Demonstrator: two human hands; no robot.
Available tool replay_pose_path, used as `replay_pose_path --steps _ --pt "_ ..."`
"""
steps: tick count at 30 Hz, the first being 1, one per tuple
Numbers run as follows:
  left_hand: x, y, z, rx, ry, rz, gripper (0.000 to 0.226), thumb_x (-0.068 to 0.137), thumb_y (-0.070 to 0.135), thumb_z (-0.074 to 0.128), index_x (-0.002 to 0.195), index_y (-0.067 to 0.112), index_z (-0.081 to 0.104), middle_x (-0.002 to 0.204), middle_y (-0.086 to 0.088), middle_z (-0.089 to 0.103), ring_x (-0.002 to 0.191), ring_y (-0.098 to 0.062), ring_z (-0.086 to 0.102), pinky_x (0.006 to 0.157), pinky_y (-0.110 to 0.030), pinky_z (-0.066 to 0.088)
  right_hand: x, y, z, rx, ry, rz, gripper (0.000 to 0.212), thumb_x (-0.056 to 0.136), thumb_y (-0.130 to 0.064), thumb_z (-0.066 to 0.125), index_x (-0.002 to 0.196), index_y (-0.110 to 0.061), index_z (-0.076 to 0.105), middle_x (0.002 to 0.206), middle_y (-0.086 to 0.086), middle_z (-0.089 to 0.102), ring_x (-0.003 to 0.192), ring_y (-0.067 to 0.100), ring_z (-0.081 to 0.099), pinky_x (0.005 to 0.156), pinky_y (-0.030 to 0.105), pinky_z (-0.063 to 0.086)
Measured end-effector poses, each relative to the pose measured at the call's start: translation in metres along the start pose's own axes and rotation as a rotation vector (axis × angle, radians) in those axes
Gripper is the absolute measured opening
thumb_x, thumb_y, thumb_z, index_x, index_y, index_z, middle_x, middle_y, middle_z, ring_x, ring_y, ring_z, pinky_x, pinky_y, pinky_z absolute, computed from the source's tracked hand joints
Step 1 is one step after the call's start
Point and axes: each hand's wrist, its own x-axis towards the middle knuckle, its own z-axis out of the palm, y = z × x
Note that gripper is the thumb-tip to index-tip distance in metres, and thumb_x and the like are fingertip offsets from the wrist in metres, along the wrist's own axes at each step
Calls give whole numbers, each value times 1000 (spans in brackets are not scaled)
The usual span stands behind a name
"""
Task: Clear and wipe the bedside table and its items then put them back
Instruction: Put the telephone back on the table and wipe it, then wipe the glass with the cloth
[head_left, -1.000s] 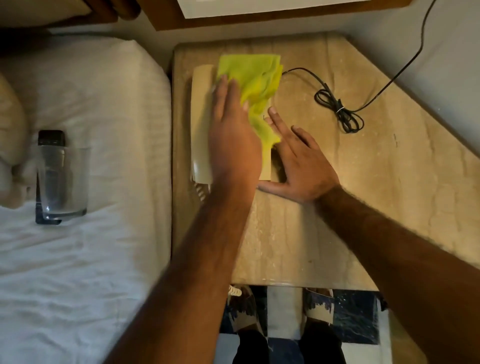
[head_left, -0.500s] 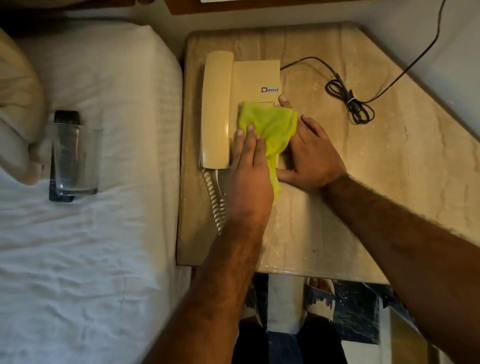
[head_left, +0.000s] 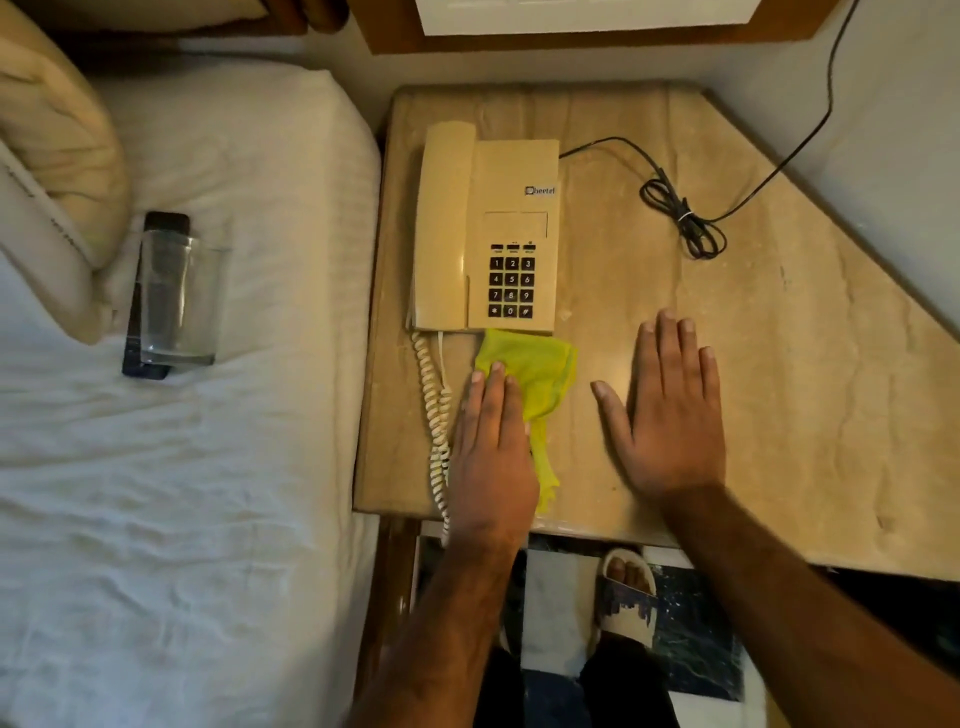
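A hotel-style bedroom seen from above: a beige marble bedside table (head_left: 779, 364) beside a white-sheeted bed (head_left: 234, 493). My left hand (head_left: 493, 447) lies flat near the table's front edge, fingers straight and together, pressing down on a yellow-green cloth (head_left: 535, 374) rather than gripping it; the cloth's far edge touches the front of the telephone. My right hand (head_left: 670, 410) lies flat and empty on bare marble just beside it, fingers spread. Beyond the cloth, toward the table's left edge, sits a cream telephone (head_left: 488, 234), handset in its cradle, coiled cord (head_left: 436, 415) trailing off the front edge. Its label reads "beetel"; the keypad shows 1 to 9, star, 0 and hash. A black cable (head_left: 680, 218) bundles near the back edge. On the bed, near the pillow (head_left: 57, 171), an empty glass (head_left: 176, 301) stands partly on a dark remote (head_left: 156, 249). I judge the phone wiping is about finished; next the glass and remote need wiping and returning to the table, the glass carried carefully.
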Motion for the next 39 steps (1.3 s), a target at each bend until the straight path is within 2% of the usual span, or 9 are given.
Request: replay_pose_path --steps 6,11,14,21,23,26,30,34,39 --pt "27 -32 -82 -118 371 -22 42 106 27 52 141 4 61 151 -17 55 144 -33 47 122 -45 38 0 1 1 14 -10 12 85 107 -63 25 170 -7 10 179 14 6 168 29 2 135 52 8" --pt "66 -154 -149 -26 631 -407 59 102 32 62 152 3 48 161 -22 41 152 -37 36 126 -19 20 0 -4 1 21 3 24 87 106 -64 24 170 -6 11 179 16 8 167 30 5 135 53 10" --pt "87 -197 -161 -95 525 -568 81 91 53 69 154 8 45 154 -16 52 144 -34 47 120 -46 43 -1 -4 1 19 -9 24 87 106 -64 24 170 -7 8 179 15 5 167 29 2 135 52 8" --pt "87 -192 -155 -110 462 -545 78 92 47 73 154 8 44 149 -15 55 138 -32 52 114 -53 47 0 -4 1 120 16 39 86 104 -61 34 169 -7 17 180 13 11 168 27 6 135 50 6" --pt "71 -159 -155 -262 474 -515 75 94 45 73 154 11 44 148 -9 57 133 -23 56 110 -49 52 2 -8 -5 283 20 81 82 102 -55 46 166 -8 30 178 10 20 166 25 13 135 48 9" --pt "37 -83 -146 -571 396 -478 70 93 41 76 152 24 44 140 5 64 116 -13 68 91 -46 64 -4 -33 -29 744 84 168 54 103 -35 65 149 -9 58 156 8 57 147 18 51 124 45 42" --pt "-4 16 -122 -624 151 -304 68 90 49 74 151 34 47 134 28 59 120 10 60 98 -19 55 -18 -97 -75 1631 -202 336 35 99 -46 63 126 -26 74 125 7 78 118 22 74 97 34 62" --pt "-16 54 -92 -646 -81 -136 66 101 61 48 159 30 41 157 9 52 145 -2 46 117 -33 47 -19 -93 -87 1922 -256 496 36 94 -53 53 90 -38 84 104 2 81 102 20 77 88 35 62" --pt "5 28 -57 -208 -14 -107 63 101 61 45 152 25 51 160 -2 46 146 -24 41 116 -45 41 -18 -51 -77 1958 -200 697 40 88 -58 58 81 -30 85 97 2 83 89 19 79 89 44 61"
